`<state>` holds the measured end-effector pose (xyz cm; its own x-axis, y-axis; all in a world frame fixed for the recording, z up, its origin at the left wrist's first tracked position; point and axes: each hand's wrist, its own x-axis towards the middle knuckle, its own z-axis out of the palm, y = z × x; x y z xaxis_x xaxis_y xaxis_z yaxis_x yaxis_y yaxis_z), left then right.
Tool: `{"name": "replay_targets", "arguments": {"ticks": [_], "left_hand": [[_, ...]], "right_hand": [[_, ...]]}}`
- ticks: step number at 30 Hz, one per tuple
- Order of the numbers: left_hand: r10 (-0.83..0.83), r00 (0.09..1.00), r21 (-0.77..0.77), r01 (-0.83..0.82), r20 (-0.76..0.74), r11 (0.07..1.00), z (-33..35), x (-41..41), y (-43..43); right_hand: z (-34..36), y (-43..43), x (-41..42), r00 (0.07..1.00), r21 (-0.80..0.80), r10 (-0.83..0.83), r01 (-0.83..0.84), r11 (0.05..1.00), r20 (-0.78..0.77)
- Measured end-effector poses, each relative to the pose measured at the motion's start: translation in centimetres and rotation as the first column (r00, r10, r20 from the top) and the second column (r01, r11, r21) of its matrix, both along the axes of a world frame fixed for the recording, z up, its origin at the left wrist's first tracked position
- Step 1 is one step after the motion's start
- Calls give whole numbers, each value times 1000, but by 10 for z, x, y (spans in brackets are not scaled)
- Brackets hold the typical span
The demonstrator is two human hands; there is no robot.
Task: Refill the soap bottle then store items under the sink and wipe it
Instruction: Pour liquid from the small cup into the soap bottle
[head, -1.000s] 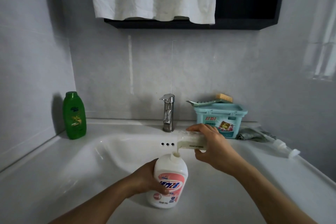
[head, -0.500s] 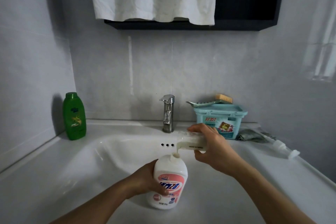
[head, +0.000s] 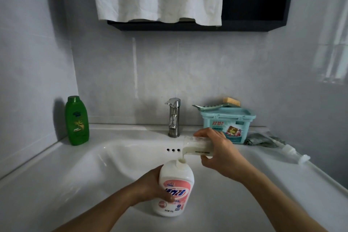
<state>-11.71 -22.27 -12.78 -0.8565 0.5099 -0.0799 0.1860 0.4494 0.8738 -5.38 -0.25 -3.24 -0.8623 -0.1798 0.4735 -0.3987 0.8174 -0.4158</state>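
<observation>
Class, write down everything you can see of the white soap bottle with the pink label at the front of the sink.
The soap bottle is white and plastic-looking, with rounded shoulders and a pink label bearing blue lettering. It stands upright on the front rim of the sink, its neck open, no cap or pump on it. The left hand grips its side. A creamy stream runs into the neck from a clear container tipped by the right hand.
</observation>
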Motion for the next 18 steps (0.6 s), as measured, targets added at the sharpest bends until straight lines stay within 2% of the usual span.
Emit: {"name": "replay_targets", "arguments": {"ticks": [18], "left_hand": [[6, 1000, 10, -6, 0, 1000, 1, 1, 1]], "right_hand": [[0, 0, 1, 1000, 7, 2, -2, 1000, -9]]}}
